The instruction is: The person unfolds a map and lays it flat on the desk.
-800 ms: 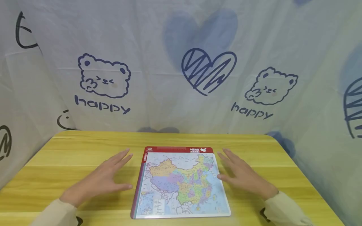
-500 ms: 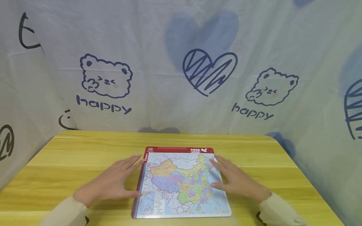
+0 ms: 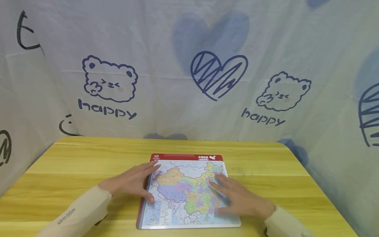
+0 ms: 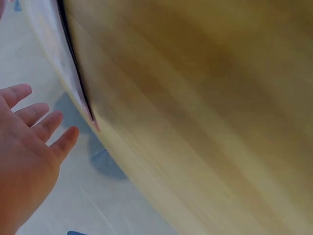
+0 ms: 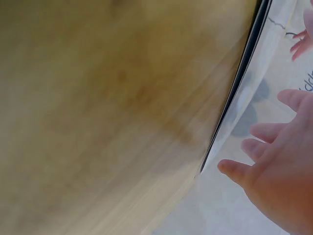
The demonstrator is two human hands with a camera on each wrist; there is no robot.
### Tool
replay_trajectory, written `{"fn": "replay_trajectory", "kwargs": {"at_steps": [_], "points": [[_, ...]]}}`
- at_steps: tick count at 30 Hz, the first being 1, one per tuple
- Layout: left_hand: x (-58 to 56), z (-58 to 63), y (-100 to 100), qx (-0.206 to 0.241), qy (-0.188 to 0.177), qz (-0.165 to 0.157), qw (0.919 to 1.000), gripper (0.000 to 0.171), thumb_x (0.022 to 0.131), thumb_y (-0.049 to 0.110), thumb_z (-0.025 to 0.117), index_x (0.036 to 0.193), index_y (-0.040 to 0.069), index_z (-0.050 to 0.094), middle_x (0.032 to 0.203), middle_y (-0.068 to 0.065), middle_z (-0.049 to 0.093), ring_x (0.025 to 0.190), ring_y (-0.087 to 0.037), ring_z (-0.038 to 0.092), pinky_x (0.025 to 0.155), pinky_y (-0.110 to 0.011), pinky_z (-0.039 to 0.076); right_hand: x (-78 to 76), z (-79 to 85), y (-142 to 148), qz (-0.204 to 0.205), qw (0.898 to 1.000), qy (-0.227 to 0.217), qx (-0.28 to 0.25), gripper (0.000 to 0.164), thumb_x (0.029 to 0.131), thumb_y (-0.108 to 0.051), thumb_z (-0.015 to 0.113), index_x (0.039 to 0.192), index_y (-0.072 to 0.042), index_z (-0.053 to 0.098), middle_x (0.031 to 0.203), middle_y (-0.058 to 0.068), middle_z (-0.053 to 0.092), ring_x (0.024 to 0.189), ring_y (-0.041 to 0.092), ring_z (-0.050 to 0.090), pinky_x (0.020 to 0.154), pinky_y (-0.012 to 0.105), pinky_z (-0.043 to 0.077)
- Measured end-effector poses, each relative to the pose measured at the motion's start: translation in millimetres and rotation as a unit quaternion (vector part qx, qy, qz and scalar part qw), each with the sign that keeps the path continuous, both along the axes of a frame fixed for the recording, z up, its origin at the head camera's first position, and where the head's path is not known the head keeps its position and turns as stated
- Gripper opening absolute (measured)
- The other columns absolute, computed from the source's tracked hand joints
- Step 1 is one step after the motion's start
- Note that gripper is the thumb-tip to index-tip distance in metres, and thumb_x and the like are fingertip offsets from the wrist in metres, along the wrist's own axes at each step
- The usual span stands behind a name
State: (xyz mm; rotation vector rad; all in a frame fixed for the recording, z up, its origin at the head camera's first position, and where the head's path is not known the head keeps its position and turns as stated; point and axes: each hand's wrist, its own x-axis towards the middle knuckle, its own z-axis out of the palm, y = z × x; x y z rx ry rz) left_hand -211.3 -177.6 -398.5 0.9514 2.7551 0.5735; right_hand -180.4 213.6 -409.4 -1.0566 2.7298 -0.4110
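Observation:
A flat rectangular map board (image 3: pixel 177 194) with a red top border and coloured regions lies on the wooden table. My left hand (image 3: pixel 134 180) hovers over its left edge, fingers spread and thumb apart, in the head view. Over the right part of the board is my right hand (image 3: pixel 238 197), slightly blurred, with its fingers extended. In the left wrist view the left hand (image 4: pixel 29 147) appears beside the board's edge, apart from it. The right wrist view likewise has the right hand (image 5: pixel 279 156) raised off the board's surface, its fingers loosely spread. Neither hand holds anything.
The yellow wood-grain table (image 3: pixel 88 154) spreads around the board on every side. Behind it hangs a pale cloth (image 3: pixel 165 108) printed with hearts, bear faces and lettering; more cloth closes off both sides.
Both hands have moved inward from beside the board to above its left and right parts. The right hand has also come slightly nearer the wearer. The board has stayed in place.

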Motion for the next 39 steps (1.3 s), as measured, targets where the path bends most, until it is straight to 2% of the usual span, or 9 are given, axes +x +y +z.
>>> {"fn": "replay_trajectory", "kwargs": {"at_steps": [5, 8, 12, 18, 23, 26, 31, 39], "points": [[-14.3, -3.2, 7, 0.003, -0.027, -0.005, 0.9996, 0.110, 0.066, 0.056, 0.082, 0.148, 0.001, 0.035, 0.155, -0.021, 0.024, 0.139, -0.044, 0.025, 0.108, -0.061, 0.024, 1.3, -2.4, -1, 0.024, 1.000, 0.000, 0.009, 0.087, 0.087, -0.064, 0.056, 0.153, -0.012, 0.029, 0.158, 0.020, 0.012, 0.144, 0.039, 0.011, 0.111, 0.058, 0.017], [-20.4, -6.4, 10, -0.004, -0.041, -0.002, 0.9991, 0.110, 0.064, 0.053, 0.084, 0.148, 0.002, 0.035, 0.155, -0.021, 0.024, 0.140, -0.042, 0.023, 0.109, -0.060, 0.022, 2.3, -2.2, -3, 0.022, 1.000, -0.007, 0.019, 0.088, 0.087, -0.064, 0.055, 0.152, -0.012, 0.030, 0.158, 0.021, 0.012, 0.144, 0.039, 0.011, 0.111, 0.059, 0.017], [-24.9, -9.6, 14, -0.025, -0.056, 0.002, 0.9981, 0.107, 0.064, 0.051, 0.085, 0.147, 0.004, 0.038, 0.155, -0.020, 0.025, 0.141, -0.040, 0.021, 0.110, -0.058, 0.021, 2.8, -2.9, -5, 0.016, 0.999, -0.018, 0.042, 0.089, 0.086, -0.067, 0.054, 0.152, -0.013, 0.030, 0.158, 0.020, 0.011, 0.144, 0.038, 0.010, 0.111, 0.059, 0.016], [-26.2, -6.9, 19, -0.053, -0.078, -0.001, 0.9956, 0.105, 0.064, 0.047, 0.088, 0.146, 0.003, 0.040, 0.155, -0.021, 0.024, 0.142, -0.041, 0.018, 0.111, -0.059, 0.020, 2.4, -3.4, -6, 0.022, 0.998, -0.015, 0.063, 0.091, 0.086, -0.068, 0.053, 0.153, -0.011, 0.029, 0.158, 0.020, 0.011, 0.144, 0.039, 0.009, 0.110, 0.062, 0.016], [-23.9, -4.2, 19, -0.067, -0.088, 0.007, 0.9938, 0.104, 0.064, 0.045, 0.088, 0.147, 0.004, 0.039, 0.156, -0.019, 0.023, 0.143, -0.039, 0.017, 0.111, -0.058, 0.019, 0.9, -3.2, -7, 0.024, 0.998, -0.013, 0.065, 0.090, 0.086, -0.068, 0.053, 0.153, -0.012, 0.029, 0.158, 0.020, 0.011, 0.144, 0.041, 0.009, 0.110, 0.063, 0.016], [-20.0, -3.1, 19, -0.068, -0.099, 0.017, 0.9926, 0.104, 0.064, 0.044, 0.088, 0.147, 0.005, 0.039, 0.156, -0.019, 0.023, 0.143, -0.040, 0.017, 0.111, -0.058, 0.019, -0.2, -3.0, -7, 0.017, 0.997, -0.023, 0.067, 0.090, 0.086, -0.069, 0.052, 0.153, -0.014, 0.028, 0.159, 0.018, 0.010, 0.144, 0.039, 0.007, 0.110, 0.062, 0.015], [-12.7, -0.8, 18, -0.076, -0.103, 0.026, 0.9914, 0.104, 0.063, 0.043, 0.089, 0.146, 0.003, 0.040, 0.155, -0.021, 0.024, 0.142, -0.042, 0.018, 0.111, -0.058, 0.019, -3.3, -2.3, -7, 0.009, 0.997, -0.027, 0.068, 0.089, 0.086, -0.068, 0.053, 0.152, -0.013, 0.030, 0.159, 0.019, 0.012, 0.144, 0.041, 0.009, 0.109, 0.065, 0.016], [-1.4, 0.9, 12, -0.080, -0.077, 0.001, 0.9938, 0.102, 0.066, 0.049, 0.085, 0.144, -0.001, 0.041, 0.152, -0.027, 0.027, 0.139, -0.046, 0.022, 0.110, -0.060, 0.020, -9.8, -0.7, -3, -0.002, 0.997, -0.040, 0.063, 0.088, 0.085, -0.067, 0.055, 0.151, -0.012, 0.034, 0.158, 0.018, 0.015, 0.143, 0.042, 0.010, 0.108, 0.066, 0.017]]}}
